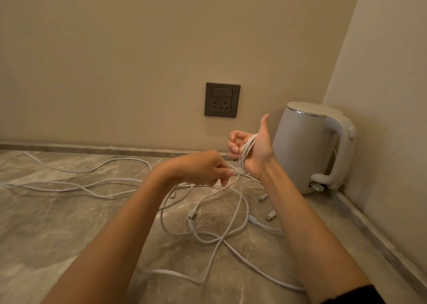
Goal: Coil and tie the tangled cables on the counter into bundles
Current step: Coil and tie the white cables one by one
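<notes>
A white coil is wound around the right hand, held above the counter. Its loops run nearly upright, leaning right at the top. That hand is raised, thumb pointing up, with its fingers curled over the coil. A strand leads from the coil's lower end leftward to the left hand, which pinches it, knuckles up. Loose cables sprawl tangled on the counter below. A kettle stands in the corner, right of a wall socket.
</notes>
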`<control>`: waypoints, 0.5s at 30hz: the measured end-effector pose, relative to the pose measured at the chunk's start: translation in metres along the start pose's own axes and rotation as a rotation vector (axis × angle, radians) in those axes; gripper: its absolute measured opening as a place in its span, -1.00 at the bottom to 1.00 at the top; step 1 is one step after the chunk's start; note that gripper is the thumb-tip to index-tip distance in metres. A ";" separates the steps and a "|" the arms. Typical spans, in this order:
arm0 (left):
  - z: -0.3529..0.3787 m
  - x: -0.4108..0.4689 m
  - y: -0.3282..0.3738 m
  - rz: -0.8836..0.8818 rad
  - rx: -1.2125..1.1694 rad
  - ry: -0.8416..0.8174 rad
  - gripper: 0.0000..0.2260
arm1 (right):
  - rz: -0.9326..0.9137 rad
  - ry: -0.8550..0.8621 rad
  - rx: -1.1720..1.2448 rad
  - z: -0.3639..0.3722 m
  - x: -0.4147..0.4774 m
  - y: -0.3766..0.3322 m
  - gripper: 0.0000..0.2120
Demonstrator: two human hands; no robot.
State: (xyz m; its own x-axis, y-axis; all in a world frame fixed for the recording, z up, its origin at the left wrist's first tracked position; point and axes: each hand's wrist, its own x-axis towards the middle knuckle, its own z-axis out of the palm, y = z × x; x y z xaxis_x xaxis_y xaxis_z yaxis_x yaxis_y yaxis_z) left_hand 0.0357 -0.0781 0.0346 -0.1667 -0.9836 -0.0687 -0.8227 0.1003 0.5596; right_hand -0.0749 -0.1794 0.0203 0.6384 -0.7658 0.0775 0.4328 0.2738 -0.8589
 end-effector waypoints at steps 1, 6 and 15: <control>-0.004 -0.003 -0.001 0.003 -0.008 0.023 -0.70 | 0.006 0.006 -0.081 -0.002 0.000 0.000 -0.16; -0.015 -0.010 -0.002 0.002 -0.036 0.125 -0.72 | 0.185 -0.057 -0.455 -0.002 0.001 0.003 -0.12; -0.040 -0.024 -0.011 0.057 -0.096 0.521 -0.74 | 0.502 -0.277 -0.749 -0.017 -0.005 0.006 -0.12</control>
State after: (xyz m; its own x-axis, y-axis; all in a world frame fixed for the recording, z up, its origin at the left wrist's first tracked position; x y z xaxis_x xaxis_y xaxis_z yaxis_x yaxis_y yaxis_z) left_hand 0.0711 -0.0616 0.0633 0.1028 -0.9236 0.3692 -0.7624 0.1652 0.6256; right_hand -0.0860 -0.1837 0.0061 0.8095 -0.4678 -0.3549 -0.3941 0.0154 -0.9190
